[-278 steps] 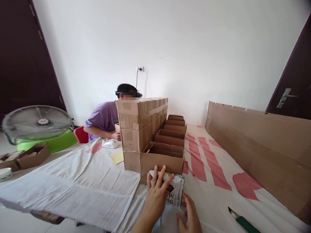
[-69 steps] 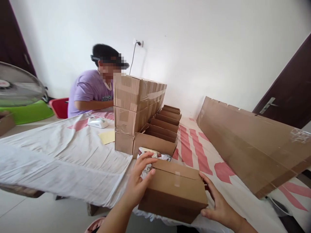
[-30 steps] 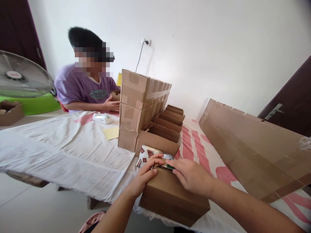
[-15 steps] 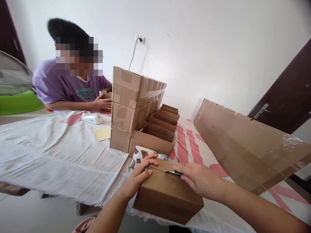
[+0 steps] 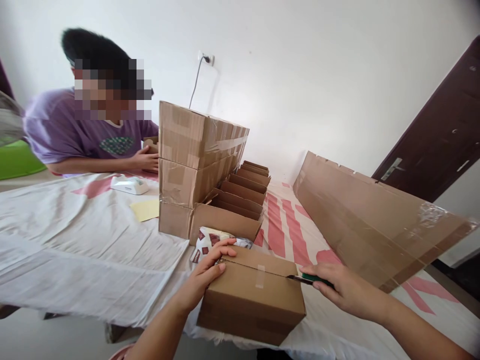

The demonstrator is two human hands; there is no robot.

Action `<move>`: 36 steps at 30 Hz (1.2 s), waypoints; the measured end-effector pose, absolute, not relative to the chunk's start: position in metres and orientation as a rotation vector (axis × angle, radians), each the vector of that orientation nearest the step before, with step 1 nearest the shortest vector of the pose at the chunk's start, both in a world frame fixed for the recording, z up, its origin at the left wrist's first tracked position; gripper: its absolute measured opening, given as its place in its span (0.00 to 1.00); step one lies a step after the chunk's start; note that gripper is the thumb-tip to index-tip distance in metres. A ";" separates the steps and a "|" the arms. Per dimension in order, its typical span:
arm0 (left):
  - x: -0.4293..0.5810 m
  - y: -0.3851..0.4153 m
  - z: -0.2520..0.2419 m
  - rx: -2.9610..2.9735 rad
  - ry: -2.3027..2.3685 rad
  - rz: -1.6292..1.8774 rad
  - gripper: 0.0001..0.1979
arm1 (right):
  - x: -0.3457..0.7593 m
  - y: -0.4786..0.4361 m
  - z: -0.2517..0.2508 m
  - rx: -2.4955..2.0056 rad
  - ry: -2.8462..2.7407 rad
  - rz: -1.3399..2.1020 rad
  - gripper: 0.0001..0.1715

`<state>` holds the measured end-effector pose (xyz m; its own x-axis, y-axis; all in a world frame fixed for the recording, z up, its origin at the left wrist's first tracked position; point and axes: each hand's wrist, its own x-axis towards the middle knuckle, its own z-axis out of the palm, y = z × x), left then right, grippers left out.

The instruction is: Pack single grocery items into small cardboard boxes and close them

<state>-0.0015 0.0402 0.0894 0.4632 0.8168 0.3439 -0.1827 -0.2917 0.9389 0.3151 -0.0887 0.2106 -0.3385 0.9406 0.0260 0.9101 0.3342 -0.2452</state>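
A closed brown cardboard box [image 5: 252, 295] sits at the near edge of the table, a short strip of clear tape [image 5: 260, 276] across its top seam. My left hand [image 5: 206, 272] rests on the box's left end, thumb and fingers apart and lying on the top. In my right hand [image 5: 337, 287] is a utility knife [image 5: 313, 279] with a green handle, fingers wrapped round it. Its dark blade points left, the tip at the right end of the seam. Just behind the box lies a white packet with dark red squares [image 5: 206, 242].
Stacked taped cartons [image 5: 180, 180] stand beyond, with a row of open boxes [image 5: 225, 212] beside them. A large cardboard sheet [image 5: 367, 220] leans at the right. Across the table sits a person in purple [image 5: 90, 135], near a white device [image 5: 129, 185] and yellow paper [image 5: 145, 210].
My right hand has drawn the knife rightward along the seam to the box's right end, uncovering the tape strip. My left hand stays on the box. The whole view has shifted slightly.
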 end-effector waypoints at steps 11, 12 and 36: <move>0.000 0.042 0.088 1.553 0.563 1.090 0.15 | 0.367 -0.102 0.121 -1.867 -2.128 0.326 0.20; 0.001 0.042 0.087 1.521 0.550 1.098 0.17 | 0.369 -0.104 0.112 -1.894 -2.122 0.329 0.20; 0.006 0.045 0.080 1.287 0.484 1.171 0.14 | 0.234 -0.049 0.188 -1.024 -2.575 0.045 0.13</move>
<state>0.0061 0.0448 0.0803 0.3929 0.8660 0.3093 -0.3952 -0.1447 0.9071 0.2337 -0.0488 0.1884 -0.6685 0.6694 0.3240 0.6576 0.7355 -0.1629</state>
